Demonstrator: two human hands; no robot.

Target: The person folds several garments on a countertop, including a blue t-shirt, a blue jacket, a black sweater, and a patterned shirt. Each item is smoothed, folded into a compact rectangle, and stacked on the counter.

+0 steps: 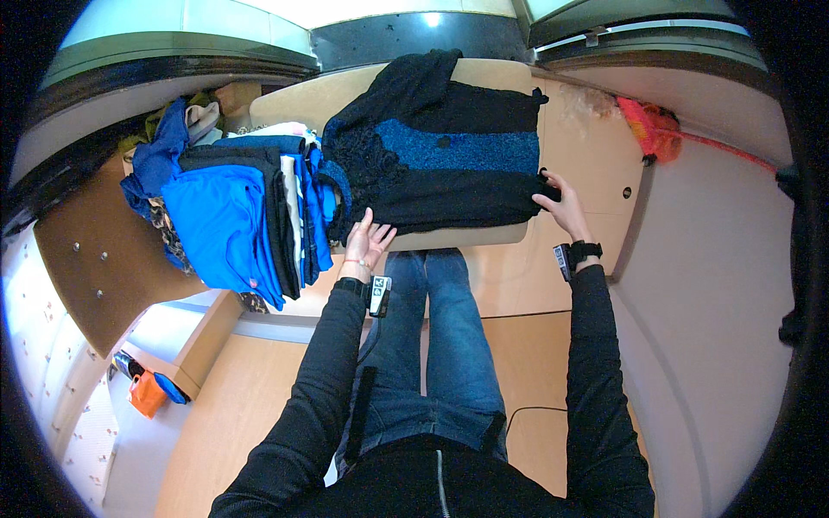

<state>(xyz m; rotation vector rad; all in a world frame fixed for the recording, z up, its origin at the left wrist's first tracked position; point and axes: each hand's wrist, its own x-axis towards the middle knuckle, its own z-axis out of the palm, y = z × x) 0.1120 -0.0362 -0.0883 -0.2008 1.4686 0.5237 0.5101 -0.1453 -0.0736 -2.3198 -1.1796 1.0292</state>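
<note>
A black knit garment [453, 194] with a glittery blue center panel [466, 150] and ruffled trim lies spread on a beige padded board [447, 238]. Its near right corner is between the thumb and fingers of my right hand [562, 202]. By the near left edge, my left hand [369, 245] rests against the black cloth with its palm turned up and fingers apart. Just left of the garment is a stack of folded clothes, with a bright blue one [217, 226] on top and black, white and blue layers beneath.
A crumpled navy garment [162, 155] lies behind the stack. On the left is a brown board [110, 259]. A red and pink bundle [647, 129] sits by the right wall beside clear plastic [586, 102]. An orange bag [147, 394] lies low at left. A dark cable [534, 409] crosses the floor.
</note>
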